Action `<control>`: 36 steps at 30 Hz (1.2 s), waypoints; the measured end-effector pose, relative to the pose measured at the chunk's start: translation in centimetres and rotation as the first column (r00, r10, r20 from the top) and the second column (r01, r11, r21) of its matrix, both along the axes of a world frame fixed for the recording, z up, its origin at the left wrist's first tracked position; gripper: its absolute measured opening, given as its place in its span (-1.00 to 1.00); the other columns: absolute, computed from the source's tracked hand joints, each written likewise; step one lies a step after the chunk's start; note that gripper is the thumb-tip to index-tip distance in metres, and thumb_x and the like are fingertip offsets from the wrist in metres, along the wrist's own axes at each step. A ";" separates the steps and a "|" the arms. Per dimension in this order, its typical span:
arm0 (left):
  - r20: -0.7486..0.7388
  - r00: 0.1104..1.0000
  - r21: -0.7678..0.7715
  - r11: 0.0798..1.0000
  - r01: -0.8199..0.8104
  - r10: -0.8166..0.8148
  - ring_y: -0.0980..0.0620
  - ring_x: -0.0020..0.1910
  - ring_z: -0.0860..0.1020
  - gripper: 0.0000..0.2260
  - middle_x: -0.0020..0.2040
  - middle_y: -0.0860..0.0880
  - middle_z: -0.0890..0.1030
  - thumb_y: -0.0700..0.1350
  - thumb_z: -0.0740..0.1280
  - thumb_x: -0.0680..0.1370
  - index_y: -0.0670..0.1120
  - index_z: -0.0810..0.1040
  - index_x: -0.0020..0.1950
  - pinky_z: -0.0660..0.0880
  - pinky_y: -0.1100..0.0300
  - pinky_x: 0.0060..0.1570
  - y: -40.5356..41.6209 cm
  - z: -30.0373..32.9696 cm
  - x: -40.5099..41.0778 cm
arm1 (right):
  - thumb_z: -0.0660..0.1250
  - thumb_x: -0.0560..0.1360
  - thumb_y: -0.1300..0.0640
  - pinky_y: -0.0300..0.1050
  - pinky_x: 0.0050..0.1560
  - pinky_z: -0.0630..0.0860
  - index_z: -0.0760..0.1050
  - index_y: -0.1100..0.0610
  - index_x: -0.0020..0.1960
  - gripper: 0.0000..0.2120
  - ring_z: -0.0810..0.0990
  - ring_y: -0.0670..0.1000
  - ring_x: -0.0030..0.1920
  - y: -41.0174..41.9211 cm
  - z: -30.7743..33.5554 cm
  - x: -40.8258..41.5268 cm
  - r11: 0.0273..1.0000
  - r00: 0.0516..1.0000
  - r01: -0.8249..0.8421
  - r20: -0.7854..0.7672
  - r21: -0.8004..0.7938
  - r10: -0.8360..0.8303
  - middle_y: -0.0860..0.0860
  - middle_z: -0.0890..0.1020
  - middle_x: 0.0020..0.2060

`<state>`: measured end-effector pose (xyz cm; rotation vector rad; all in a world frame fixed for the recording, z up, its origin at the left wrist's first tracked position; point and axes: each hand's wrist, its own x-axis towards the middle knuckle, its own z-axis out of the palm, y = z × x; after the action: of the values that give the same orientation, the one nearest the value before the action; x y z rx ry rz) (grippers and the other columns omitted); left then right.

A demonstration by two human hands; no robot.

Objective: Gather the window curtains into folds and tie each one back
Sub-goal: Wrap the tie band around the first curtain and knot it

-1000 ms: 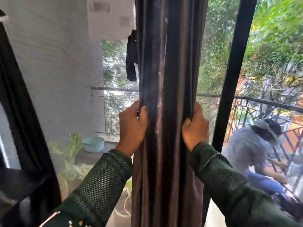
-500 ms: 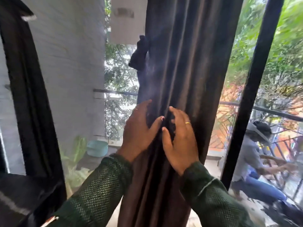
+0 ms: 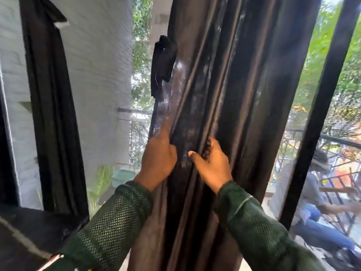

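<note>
Dark brown shiny curtain cloth (image 3: pixel 224 94) hangs in the middle of the window, bunched into long folds. The left hand (image 3: pixel 159 161) holds the curtain's left edge, its grip curled round the cloth with one finger pointing up. The right hand (image 3: pixel 212 165) is beside it on the front folds; its fingertips tuck into a fold and its thumb lies flat on the cloth, so its grip pinches a fold.

I think the gathering is mostly done on this curtain, but no tie goes round it yet. A small black cloth strap (image 3: pixel 163 65) hangs at the curtain's left edge, above the left hand. It may be the tie, but I cannot be sure. On the far left, a second dark curtain (image 3: pixel 52 114) hangs in a thin bunch. I cannot tell if it is tied.

For room, there is open space to the left of the curtain, in front of the grey mesh screen (image 3: pixel 101 75). On the right, a black window bar (image 3: pixel 320 114) stands close beside the folds, so that side is tight.
</note>
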<state>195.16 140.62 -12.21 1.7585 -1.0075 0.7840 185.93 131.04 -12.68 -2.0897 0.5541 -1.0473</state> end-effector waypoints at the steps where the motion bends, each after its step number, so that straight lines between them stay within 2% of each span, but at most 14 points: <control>1: -0.022 0.999 -0.017 0.999 0.030 -0.031 0.07 -0.47 0.37 -0.32 -0.37 -0.11 0.48 -0.38 0.19 0.46 -0.02 0.07 0.51 0.25 0.23 -0.35 0.3 -0.1 0.2 | 0.39 0.45 0.02 -0.23 0.16 0.37 0.19 0.12 0.45 -0.33 0.51 0.08 0.22 -0.1 0.1 0.6 1.000 1.000 0.007 -0.019 0.023 -0.007 0.12 0.52 0.24; 4: 0.009 0.998 -0.098 0.993 0.065 -0.065 0.12 -0.54 0.33 -0.27 -0.46 -0.10 0.44 -0.40 0.16 0.46 0.09 -0.09 0.46 0.25 0.32 -0.48 1.6 -0.7 0.8 | 0.39 0.41 -0.03 -0.05 0.23 0.45 0.24 0.13 0.41 -0.34 0.52 0.15 0.21 -0.7 -0.1 2.2 0.996 0.996 0.078 -0.053 0.039 -0.076 0.13 0.56 0.20; 6: 0.059 0.997 -0.156 0.986 0.051 -0.042 0.08 -0.54 0.32 -0.28 -0.48 -0.04 0.37 -0.41 0.15 0.43 0.06 -0.05 0.46 0.27 0.38 -0.45 2.8 -1.0 1.3 | 0.34 0.44 0.05 0.04 0.20 0.47 0.29 0.15 0.38 -0.44 0.54 0.20 0.18 -1.2 -0.5 2.6 0.990 0.987 0.133 -0.096 0.053 -0.128 0.16 0.58 0.14; 8: 0.119 0.993 -0.180 0.983 0.022 -0.001 0.01 -0.46 0.35 -0.33 -0.38 -0.05 0.41 -0.41 0.13 0.40 0.00 0.11 0.46 0.33 0.25 -0.35 4.0 -1.3 2.0 | 0.23 0.49 0.17 0.02 0.20 0.46 0.36 0.19 0.33 -0.59 0.51 0.26 0.19 -1.6 -1.1 2.3 0.982 0.974 0.183 -0.146 0.043 -0.175 0.25 0.56 0.15; 11: 0.192 0.981 -0.168 0.986 0.000 0.033 -0.12 -0.27 0.52 -0.41 -0.18 -0.24 0.56 -0.43 0.12 0.30 -0.16 0.45 0.32 0.38 0.21 -0.14 4.5 -1.7 3.1 | 0.16 0.50 0.26 0.02 0.15 0.43 0.38 0.19 0.32 -0.61 0.50 0.31 0.17 -1.6 -2.5 1.2 0.974 0.963 0.228 -0.152 0.015 -0.223 0.31 0.55 0.15; 14: 0.132 0.991 -0.172 0.984 0.051 -0.028 -0.23 -0.20 0.60 -0.56 -0.11 -0.31 0.62 -0.40 0.13 0.31 -0.26 0.60 0.11 0.37 0.23 -0.09 2.9 -1.8 2.5 | 0.14 0.49 0.27 0.09 0.16 0.48 0.25 0.09 0.43 -0.50 0.55 0.30 0.12 -1.2 -4.0 0.5 0.973 0.966 0.226 -0.122 -0.040 -0.230 0.30 0.57 0.11; 19: 0.070 0.970 -0.098 0.966 0.238 -0.232 -0.17 -0.10 0.64 -0.66 -0.03 -0.26 0.65 -0.17 0.24 0.41 -0.27 0.61 0.10 0.41 0.19 -0.02 -2.4 -2.4 -1.5 | 0.12 0.46 0.31 0.07 0.17 0.48 -0.01 -0.09 0.52 -0.28 0.53 0.31 0.13 -1.7 -5.7 -2.3 0.958 0.939 0.274 -0.192 -0.084 -0.285 0.32 0.55 0.10; 21: 0.083 0.957 -0.081 0.956 0.283 -0.277 -0.15 -0.10 0.64 -0.64 -0.07 -0.24 0.67 -0.02 0.29 0.43 -0.26 0.63 0.06 0.40 0.19 -0.03 -4.6 -2.6 -3.3 | 0.13 0.46 0.31 0.07 0.20 0.47 -0.09 -0.16 0.51 -0.24 0.52 0.31 0.15 -2.1 -6.1 -4.0 0.954 0.926 0.283 -0.233 -0.096 -0.298 0.31 0.55 0.12; 25: 0.054 0.931 -0.048 0.930 0.363 -0.361 -0.05 -0.25 0.61 -0.56 -0.25 -0.11 0.66 0.23 0.29 0.38 -0.13 0.66 -0.08 0.43 0.16 -0.23 -8.0 -2.4 -7.0 | 0.15 0.48 0.28 0.08 0.16 0.47 -0.28 -0.14 0.49 -0.18 0.54 0.28 0.15 -3.1 -7.4 -6.6 0.942 0.877 0.283 -0.349 -0.179 -0.330 0.29 0.57 0.12; 28: 0.032 0.922 -0.060 0.920 0.386 -0.385 -0.07 -0.33 0.57 -0.69 -0.35 -0.12 0.61 0.11 0.34 0.41 -0.14 0.61 -0.24 0.33 0.20 -0.36 -9.8 -2.6 -8.6 | 0.13 0.55 0.17 0.05 0.10 0.46 -0.16 -0.12 0.52 -0.32 0.53 0.27 0.14 -3.4 -7.9 -8.0 0.932 0.833 0.281 -0.425 -0.227 -0.355 0.25 0.55 0.14; 31: 0.034 0.939 -0.112 0.933 0.343 -0.341 -0.14 -0.46 0.51 -0.78 -0.46 -0.21 0.52 -0.16 0.30 0.40 -0.22 0.46 -0.42 0.14 0.21 -0.40 -10.5 -2.8 -8.2 | 0.14 0.52 0.11 0.06 0.12 0.47 -0.24 -0.16 0.50 -0.27 0.52 0.26 0.17 -3.5 -7.9 -9.6 0.958 0.855 0.142 -0.456 -0.250 -0.245 0.20 0.56 0.16; 33: 0.042 0.954 -0.145 0.943 0.300 -0.297 -0.12 -0.52 0.49 -0.81 -0.50 -0.23 0.50 -0.27 0.28 0.38 -0.23 0.45 -0.44 0.13 0.17 -0.41 -10.3 -3.1 -6.8 | 0.16 0.49 0.01 -0.03 0.29 0.39 -0.18 -0.16 0.51 -0.29 0.43 0.13 0.33 -3.6 -8.0 -10.5 0.966 0.920 0.056 -0.363 -0.251 -0.148 0.11 0.48 0.32; 34: 0.031 0.961 -0.156 0.949 0.275 -0.274 -0.12 -0.53 0.48 -0.81 -0.50 -0.23 0.50 -0.28 0.27 0.40 -0.24 0.45 -0.43 0.15 0.15 -0.41 -10.0 -3.3 -5.8 | 0.17 0.50 0.00 -0.17 0.39 0.27 -0.09 -0.12 0.51 -0.32 0.33 0.05 0.42 -3.7 -8.0 -10.8 0.963 0.951 0.069 -0.274 -0.262 -0.143 0.06 0.40 0.39; 36: 0.003 0.974 -0.173 0.959 0.223 -0.226 -0.12 -0.53 0.47 -0.80 -0.51 -0.25 0.49 -0.28 0.25 0.43 -0.25 0.46 -0.41 0.15 0.15 -0.42 -9.1 -3.7 -3.9 | 0.22 0.51 0.08 -0.48 0.37 -0.01 0.09 0.03 0.50 -0.39 0.13 -0.03 0.49 -4.3 -7.7 -11.1 0.933 0.976 0.186 -0.049 -0.309 -0.211 0.04 0.25 0.46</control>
<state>191.28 131.52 -15.93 1.4711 -1.0738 0.6892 174.83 126.70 -20.33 -2.3914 0.6936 -1.2303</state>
